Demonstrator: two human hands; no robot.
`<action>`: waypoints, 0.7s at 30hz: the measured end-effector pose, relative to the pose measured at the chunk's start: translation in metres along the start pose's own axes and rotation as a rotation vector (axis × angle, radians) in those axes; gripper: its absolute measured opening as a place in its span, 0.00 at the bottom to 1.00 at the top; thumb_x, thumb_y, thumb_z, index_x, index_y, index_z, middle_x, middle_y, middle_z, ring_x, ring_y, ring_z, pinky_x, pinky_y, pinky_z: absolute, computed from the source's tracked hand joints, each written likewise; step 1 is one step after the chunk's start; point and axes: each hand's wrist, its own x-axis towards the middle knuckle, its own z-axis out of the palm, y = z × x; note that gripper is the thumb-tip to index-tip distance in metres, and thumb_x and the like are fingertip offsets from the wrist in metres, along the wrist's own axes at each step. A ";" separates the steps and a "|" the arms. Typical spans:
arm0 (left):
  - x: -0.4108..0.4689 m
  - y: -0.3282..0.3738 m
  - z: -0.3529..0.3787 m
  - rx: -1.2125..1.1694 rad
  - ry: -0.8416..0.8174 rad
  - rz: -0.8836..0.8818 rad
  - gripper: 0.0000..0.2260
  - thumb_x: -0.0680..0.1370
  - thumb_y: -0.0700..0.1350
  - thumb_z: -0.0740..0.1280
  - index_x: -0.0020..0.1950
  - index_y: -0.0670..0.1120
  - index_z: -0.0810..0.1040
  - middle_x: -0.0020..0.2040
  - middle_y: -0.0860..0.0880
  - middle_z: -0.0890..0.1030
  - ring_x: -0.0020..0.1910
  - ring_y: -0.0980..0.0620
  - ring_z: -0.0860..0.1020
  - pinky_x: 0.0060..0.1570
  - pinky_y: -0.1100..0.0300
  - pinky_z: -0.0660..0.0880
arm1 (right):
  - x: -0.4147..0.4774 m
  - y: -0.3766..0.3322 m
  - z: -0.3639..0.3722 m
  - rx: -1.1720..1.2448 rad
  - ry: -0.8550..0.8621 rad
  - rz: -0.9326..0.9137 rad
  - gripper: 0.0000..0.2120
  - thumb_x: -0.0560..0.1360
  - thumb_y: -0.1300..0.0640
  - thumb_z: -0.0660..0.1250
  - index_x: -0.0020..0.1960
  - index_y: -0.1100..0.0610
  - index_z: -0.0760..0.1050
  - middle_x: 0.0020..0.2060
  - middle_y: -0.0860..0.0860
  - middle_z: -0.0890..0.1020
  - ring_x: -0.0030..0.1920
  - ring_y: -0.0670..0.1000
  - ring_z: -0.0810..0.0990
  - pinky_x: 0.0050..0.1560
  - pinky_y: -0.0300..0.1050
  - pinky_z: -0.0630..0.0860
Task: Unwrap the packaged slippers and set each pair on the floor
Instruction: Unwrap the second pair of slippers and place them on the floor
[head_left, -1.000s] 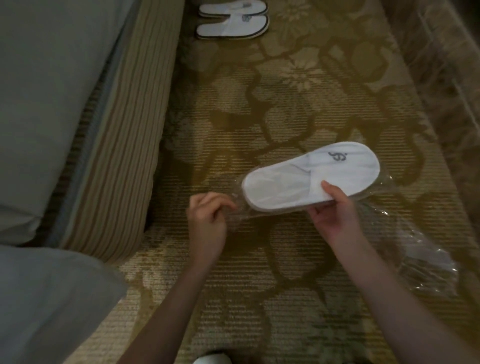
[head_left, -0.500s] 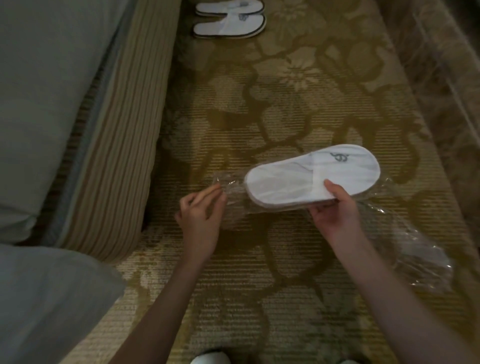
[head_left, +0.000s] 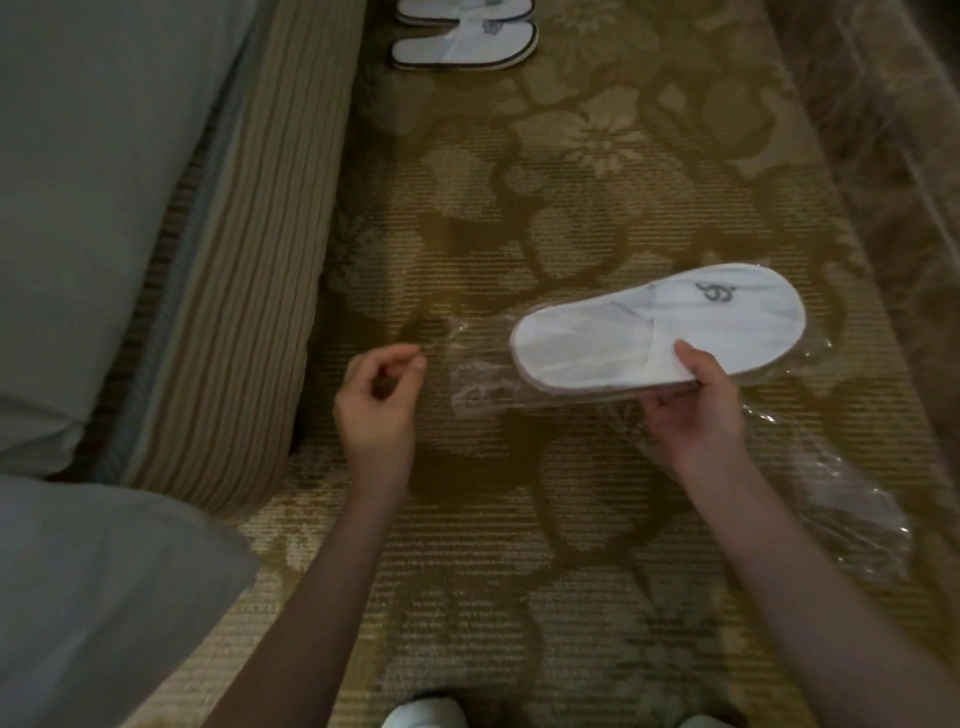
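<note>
A white pair of slippers (head_left: 649, 332), stacked and still inside a clear plastic wrap (head_left: 478, 384), is held above the carpet. My right hand (head_left: 691, 410) grips its near edge, thumb on top and fingers beneath. The wrap's loose end sticks out to the left. My left hand (head_left: 376, 400) hovers just left of that end, fingers curled and thumb against the forefinger, with nothing visible between them. An unwrapped pair of white slippers (head_left: 462, 36) lies side by side on the carpet at the top edge.
An empty, crumpled clear wrapper (head_left: 841, 499) lies on the patterned carpet (head_left: 519, 234) under my right forearm. A bed with a striped base (head_left: 249, 260) runs along the left. A marble ledge (head_left: 883, 104) borders the right. White slipper toes (head_left: 423, 714) show at the bottom.
My left hand, earlier touching the wrap's loose end with straight fingers, has pulled slightly left and curled its fingers. The right hand keeps the package nearly still.
</note>
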 end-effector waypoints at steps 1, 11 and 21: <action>0.002 0.004 0.000 0.008 -0.023 -0.002 0.05 0.76 0.39 0.69 0.47 0.48 0.81 0.43 0.47 0.80 0.42 0.57 0.76 0.45 0.65 0.73 | 0.000 -0.001 -0.001 0.010 -0.006 -0.007 0.17 0.74 0.66 0.67 0.62 0.57 0.75 0.39 0.51 0.87 0.40 0.50 0.86 0.36 0.43 0.81; -0.003 0.021 0.022 -0.166 -0.407 -0.324 0.08 0.79 0.42 0.66 0.56 0.44 0.80 0.44 0.52 0.85 0.43 0.56 0.84 0.42 0.65 0.80 | -0.009 0.004 0.006 0.026 -0.259 0.108 0.13 0.73 0.65 0.65 0.56 0.59 0.76 0.45 0.54 0.86 0.38 0.50 0.86 0.28 0.38 0.78; -0.008 0.005 0.024 -0.256 -0.448 -0.430 0.06 0.76 0.44 0.70 0.52 0.51 0.80 0.47 0.52 0.85 0.44 0.56 0.84 0.41 0.61 0.81 | -0.010 0.013 0.009 -0.057 -0.329 0.183 0.21 0.71 0.64 0.65 0.64 0.58 0.74 0.56 0.55 0.83 0.48 0.51 0.85 0.38 0.42 0.82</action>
